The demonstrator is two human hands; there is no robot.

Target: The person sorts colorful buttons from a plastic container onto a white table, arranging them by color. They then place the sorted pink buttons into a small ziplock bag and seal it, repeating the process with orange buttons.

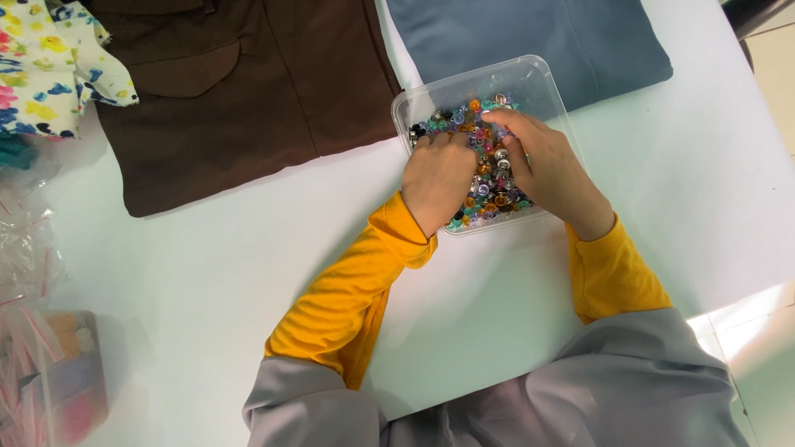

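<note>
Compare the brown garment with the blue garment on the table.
The brown garment is dark brown; the blue garment is a muted grey-blue. The brown one lies left of the clear container and shows a curved pocket flap; the blue one lies behind the container, which overlaps its lower edge, and shows a plain surface with one seam. More of the brown one is in view. Both lie flat on the white table, cut off by the picture's top edge.

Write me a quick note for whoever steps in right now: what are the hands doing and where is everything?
Left hand: curled, fingers down among the small coloured buttons; grip hidden.
Right hand: also in the buttons; grip hidden.
Clear plastic tub sits on the white table, below a folded blue garment; a brown garment lies to the left.
Done: no button is out of the tub.
Left: picking out.
</note>
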